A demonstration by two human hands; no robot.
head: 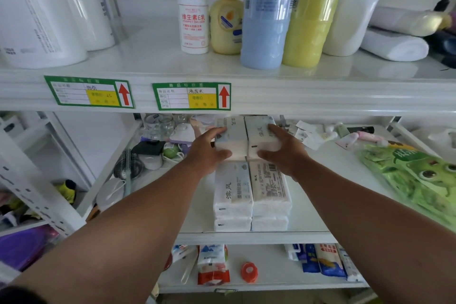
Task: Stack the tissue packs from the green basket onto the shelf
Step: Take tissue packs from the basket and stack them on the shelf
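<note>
White tissue packs sit in two columns on the middle shelf. At the front, two stacks of two packs stand side by side. Behind them lie two more packs. My left hand grips the rear left pack, thumb on its near end and fingers over its left side. My right hand grips the rear right pack in the same way from the right. The green basket is out of view.
A green printed bag lies at the shelf's right. Brushes, jars and small items crowd the left. The upper shelf edge hangs just above my hands, carrying bottles. Packets lie on the lower shelf.
</note>
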